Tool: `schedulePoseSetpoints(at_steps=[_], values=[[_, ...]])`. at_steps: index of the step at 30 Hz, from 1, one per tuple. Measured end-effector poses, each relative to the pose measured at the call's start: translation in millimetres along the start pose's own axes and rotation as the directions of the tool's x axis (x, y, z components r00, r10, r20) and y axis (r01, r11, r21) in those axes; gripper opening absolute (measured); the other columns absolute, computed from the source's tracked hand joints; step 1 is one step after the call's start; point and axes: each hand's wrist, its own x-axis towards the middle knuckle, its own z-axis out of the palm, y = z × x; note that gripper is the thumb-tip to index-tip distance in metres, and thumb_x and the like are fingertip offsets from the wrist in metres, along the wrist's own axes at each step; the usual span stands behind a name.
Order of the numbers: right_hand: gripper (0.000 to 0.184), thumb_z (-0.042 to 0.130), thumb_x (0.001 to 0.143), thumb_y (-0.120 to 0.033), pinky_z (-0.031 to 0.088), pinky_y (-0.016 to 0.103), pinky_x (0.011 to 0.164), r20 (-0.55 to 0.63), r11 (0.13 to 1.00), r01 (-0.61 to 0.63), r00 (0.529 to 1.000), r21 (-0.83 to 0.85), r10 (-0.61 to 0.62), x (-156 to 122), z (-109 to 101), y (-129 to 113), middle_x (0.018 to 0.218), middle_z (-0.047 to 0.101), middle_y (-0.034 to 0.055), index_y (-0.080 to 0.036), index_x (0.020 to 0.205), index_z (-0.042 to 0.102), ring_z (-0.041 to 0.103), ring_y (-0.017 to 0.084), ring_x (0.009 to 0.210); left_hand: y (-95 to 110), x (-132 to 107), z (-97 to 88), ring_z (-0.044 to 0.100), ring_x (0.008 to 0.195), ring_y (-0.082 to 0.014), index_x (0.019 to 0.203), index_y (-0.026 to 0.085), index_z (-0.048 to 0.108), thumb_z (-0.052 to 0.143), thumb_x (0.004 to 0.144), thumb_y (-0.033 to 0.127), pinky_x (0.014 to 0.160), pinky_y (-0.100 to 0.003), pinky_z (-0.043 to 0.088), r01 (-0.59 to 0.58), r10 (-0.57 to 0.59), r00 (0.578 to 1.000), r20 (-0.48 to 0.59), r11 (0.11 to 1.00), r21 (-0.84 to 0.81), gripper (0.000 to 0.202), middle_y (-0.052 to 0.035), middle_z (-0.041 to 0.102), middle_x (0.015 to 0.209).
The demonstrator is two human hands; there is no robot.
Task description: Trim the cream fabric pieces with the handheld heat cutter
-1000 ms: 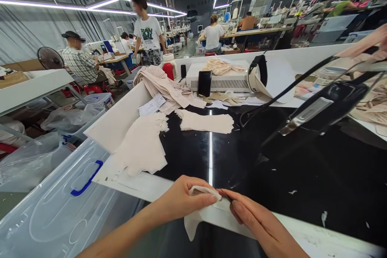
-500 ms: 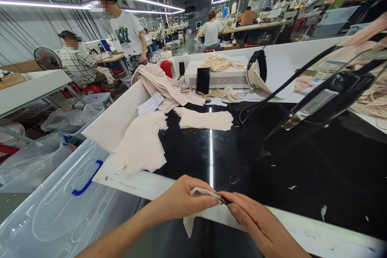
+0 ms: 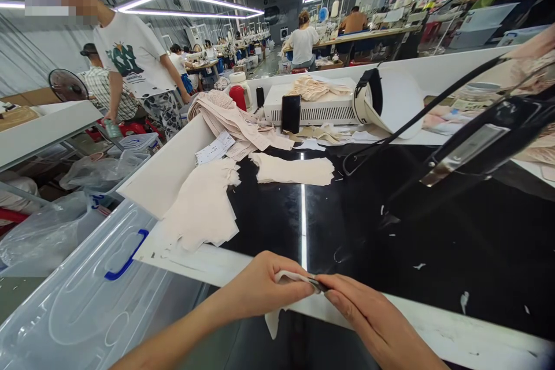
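Note:
Close to the front edge of the table, my left hand [image 3: 264, 283] pinches a small piece of cream fabric [image 3: 272, 322] between thumb and fingers, and a loose end hangs below. My right hand [image 3: 368, 312] is closed around a small dark metal blade-like tool [image 3: 319, 285], mostly hidden by the fingers. Its tip meets the fabric at my left fingertips. Farther forward lie a stack of cream fabric pieces [image 3: 295, 170] on the black tabletop and a larger cream stack [image 3: 202, 205] at the left corner.
A black machine part [image 3: 485, 139] with a cable juts in from the right. Behind the stacks are a phone [image 3: 291, 114], a white metal box [image 3: 323, 113], a visor [image 3: 392, 104] and pinkish fabric strips [image 3: 236, 121]. A lidded plastic bin [image 3: 87, 300] stands at left. Fabric scraps [image 3: 464, 302] dot the tabletop.
A person in a white T-shirt has come nearer and moved left, a container now visible in one hand. My hands and the fabric have barely shifted.

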Motion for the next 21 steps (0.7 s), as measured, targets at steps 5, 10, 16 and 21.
schedulePoseSetpoints(at_steps=[5, 10, 16, 21], values=[[0.074, 0.046, 0.111, -0.089, 0.071, 0.043, 0.106, -0.006, 1.000, -0.017, 1.000, 0.022, 0.018, 0, 2, 2, 0.130, 0.091, 0.0094, -0.035, 0.130, 0.093, 0.086, 0.034, 0.118, -2, -1, 0.8, 0.055, 0.079, -0.0175, 0.104, 0.014, 0.095, 0.078, 0.100, 0.043, 0.067, -0.027, 0.038, 0.001, 0.000, 1.000, -0.012, 1.000, 0.019, 0.033, -0.0049, 0.074, 0.085], [0.073, 0.046, 0.112, -0.088, 0.069, 0.044, 0.109, 0.005, 0.999, -0.020, 1.000, 0.032, 0.020, -1, 3, 7, 0.134, 0.090, 0.0092, -0.036, 0.133, 0.092, 0.085, 0.034, 0.123, -4, -2, 1.5, 0.060, 0.081, -0.0188, 0.102, 0.014, 0.093, 0.078, 0.102, 0.046, 0.068, -0.028, 0.042, -0.004, 0.004, 1.000, -0.008, 0.999, 0.034, 0.035, -0.0052, 0.075, 0.086], [0.073, 0.045, 0.112, -0.087, 0.068, 0.042, 0.112, -0.005, 0.999, -0.031, 1.000, 0.016, 0.031, -2, 4, 14, 0.139, 0.089, 0.0087, -0.036, 0.135, 0.092, 0.084, 0.034, 0.128, -1, -3, 2.4, 0.060, 0.083, -0.0188, 0.094, 0.015, 0.089, 0.074, 0.103, 0.041, 0.070, -0.028, 0.042, -0.030, 0.030, 1.000, -0.007, 0.998, 0.060, 0.031, -0.0041, 0.073, 0.086], [0.071, 0.045, 0.115, -0.082, 0.070, 0.040, 0.110, -0.007, 1.000, -0.012, 1.000, -0.021, 0.011, -4, 3, 14, 0.140, 0.088, 0.0105, -0.033, 0.140, 0.089, 0.085, 0.032, 0.128, -3, -1, 3.6, 0.052, 0.078, -0.0161, 0.080, 0.016, 0.076, 0.073, 0.103, 0.037, 0.066, -0.028, 0.035, -0.051, 0.051, 0.999, -0.001, 0.997, 0.052, 0.031, -0.0015, 0.062, 0.080]])
